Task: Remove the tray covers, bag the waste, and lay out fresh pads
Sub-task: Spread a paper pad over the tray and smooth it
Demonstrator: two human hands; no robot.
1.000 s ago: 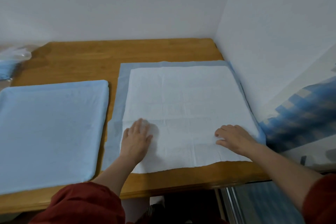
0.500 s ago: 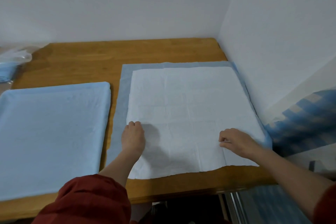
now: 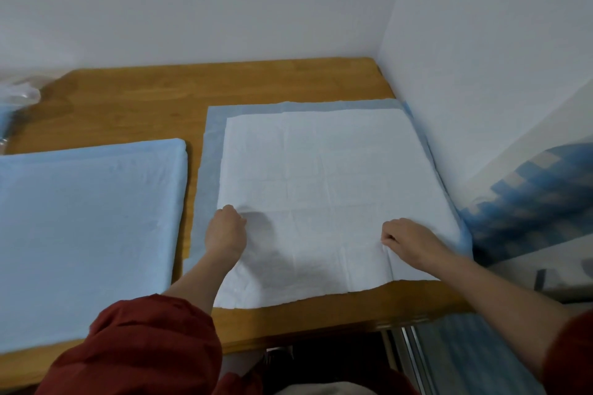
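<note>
**Both hands gripping the white pad near the tabletop's front edge**

A wooden tabletop (image 3: 134, 106) is sitting in the corner of two plain white walls, with its right edge running against one of them.

The pad (image 3: 321, 176) is lying flat on the right half of the tabletop. It is white, square and faintly creased in a grid of fold lines. It is resting on a blue sheet (image 3: 212, 167), which is showing as a border along the pad's far, left and right sides. The pad's front edge is reaching past the sheet onto bare wood, close to the tabletop's front edge.

The left hand (image 3: 226, 234) is sitting knuckles-up at the pad's left edge, towards its front left corner. Its fingers are curled under and bunching a small ridge of pad. The right hand (image 3: 407, 240) is lying towards the front right corner, with its fingers curled and pinching a fold. A crease is running from that fold to the pad's front edge. Most of the pad is stretching away beyond both hands.

A tray (image 3: 90, 218) under a pale blue cover is occupying the left half of the tabletop, just beside the sheet. A clear bag (image 3: 19, 93) is lying at the far left corner.
</note>
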